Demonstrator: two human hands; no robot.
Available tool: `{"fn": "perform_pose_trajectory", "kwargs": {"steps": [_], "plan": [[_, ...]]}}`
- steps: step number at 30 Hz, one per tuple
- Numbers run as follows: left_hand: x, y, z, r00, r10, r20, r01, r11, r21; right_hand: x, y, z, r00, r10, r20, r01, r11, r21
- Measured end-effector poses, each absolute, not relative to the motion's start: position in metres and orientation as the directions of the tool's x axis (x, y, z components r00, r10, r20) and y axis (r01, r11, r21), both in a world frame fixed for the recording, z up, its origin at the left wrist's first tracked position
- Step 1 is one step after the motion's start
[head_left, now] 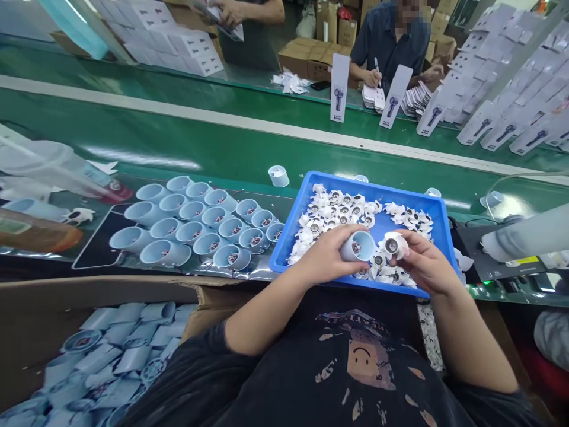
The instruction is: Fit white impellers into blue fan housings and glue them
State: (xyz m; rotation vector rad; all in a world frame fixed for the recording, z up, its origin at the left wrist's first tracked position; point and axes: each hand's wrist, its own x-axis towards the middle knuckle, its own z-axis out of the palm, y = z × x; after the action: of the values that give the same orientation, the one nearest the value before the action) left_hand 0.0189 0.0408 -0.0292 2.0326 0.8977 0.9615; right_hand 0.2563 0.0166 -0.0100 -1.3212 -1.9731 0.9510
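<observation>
My left hand (326, 256) is closed around a pale blue cup-shaped housing (358, 246), its open mouth turned toward me. My right hand (424, 261) pinches a small white fan blade part (395, 244) just to the right of the housing, nearly touching it. Both hands hover over the near edge of a blue tray (433, 207) holding several white fan blade parts (338, 207). To the left, several pale blue housings (195, 222) lie in rows on the bench.
A cardboard box (53, 308) at lower left holds several more blue housings. A green conveyor belt (200, 142) runs across behind the tray, with a loose housing (278, 175) on it. Across the belt, two other people handle white product boxes (340, 87).
</observation>
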Motion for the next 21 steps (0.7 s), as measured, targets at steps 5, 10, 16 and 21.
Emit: {"fn": "perform_pose_trajectory", "kwargs": {"steps": [5,10,16,21], "plan": [[0.025,0.029,-0.016,0.583,0.668,0.462,0.294,-0.704,0.646,0.244,-0.012,-0.012,-0.310,0.912,0.270,0.369,0.377,-0.849],[0.030,0.020,-0.019,0.576,0.595,0.561,0.339,-0.798,0.499,0.229,-0.017,0.005,-0.299,0.857,0.419,0.495,0.515,-0.700],[0.037,0.009,-0.032,0.397,0.552,0.734,0.383,-0.826,0.414,0.211,-0.005,0.001,-0.370,0.808,0.458,0.568,0.587,-0.577],[0.033,0.011,-0.025,0.515,0.609,0.603,0.369,-0.793,0.485,0.230,-0.013,0.010,-0.428,0.787,0.444,0.540,0.617,-0.573]]}}
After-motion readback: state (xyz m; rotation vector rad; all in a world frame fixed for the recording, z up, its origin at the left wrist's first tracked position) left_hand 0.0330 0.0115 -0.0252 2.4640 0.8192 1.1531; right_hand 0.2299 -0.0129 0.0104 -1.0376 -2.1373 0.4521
